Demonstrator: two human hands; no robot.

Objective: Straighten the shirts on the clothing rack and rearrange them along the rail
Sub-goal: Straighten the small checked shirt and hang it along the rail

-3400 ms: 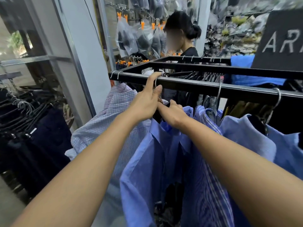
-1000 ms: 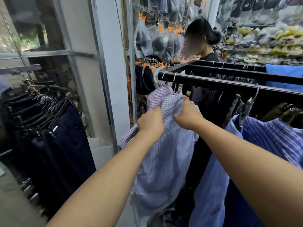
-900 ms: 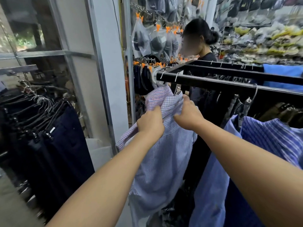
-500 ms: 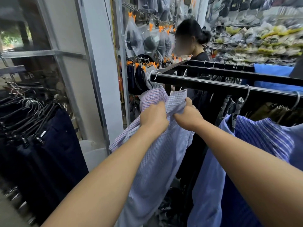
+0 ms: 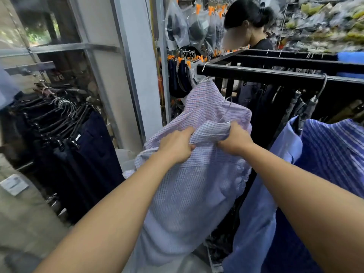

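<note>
A pale checked shirt (image 5: 197,186) hangs on a wire hanger near the left end of the black rail (image 5: 262,74). My left hand (image 5: 176,146) grips its cloth at the left of the collar. My right hand (image 5: 234,139) pinches the collar's right side just under the hanger wire. Both fists are closed on the fabric. To the right hang a light blue shirt (image 5: 256,209) and a blue striped shirt (image 5: 332,152), apart from the checked one.
A rack of dark trousers (image 5: 78,154) on hangers stands at the left. A white pillar (image 5: 136,62) rises behind the shirt. A person in black (image 5: 254,36) stands beyond the rack. Bagged goods with orange clips (image 5: 189,30) hang at the back.
My hands left the blue shirts and took hold of the checked shirt. Over the last second they have dropped lower and spread apart on its collar, pulling the cloth toward me.
</note>
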